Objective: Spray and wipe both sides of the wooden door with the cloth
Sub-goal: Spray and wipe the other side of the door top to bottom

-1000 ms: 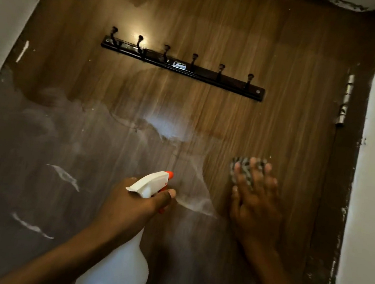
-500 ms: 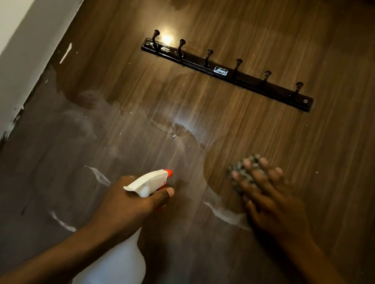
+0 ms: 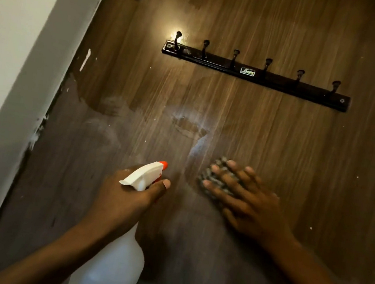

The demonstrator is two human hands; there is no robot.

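cloth [image 3: 221,163] under right hand [image 3: 251,205] slid left | left hand [image 3: 124,196] grips bottle [image 3: 111,268]

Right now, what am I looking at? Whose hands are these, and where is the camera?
There is no machine here, just a person cleaning. The one picture comes from a camera worn on the person's head, looking forward and down, so you see their two hands. In front is a wooden door with a dark rail of six hooks and pale, smeary patches. The left hand grips a white, orange-tipped spray bottle, pointing it at the door. The right hand presses a speckled cloth flat against the door. At the left edge is a white wall.
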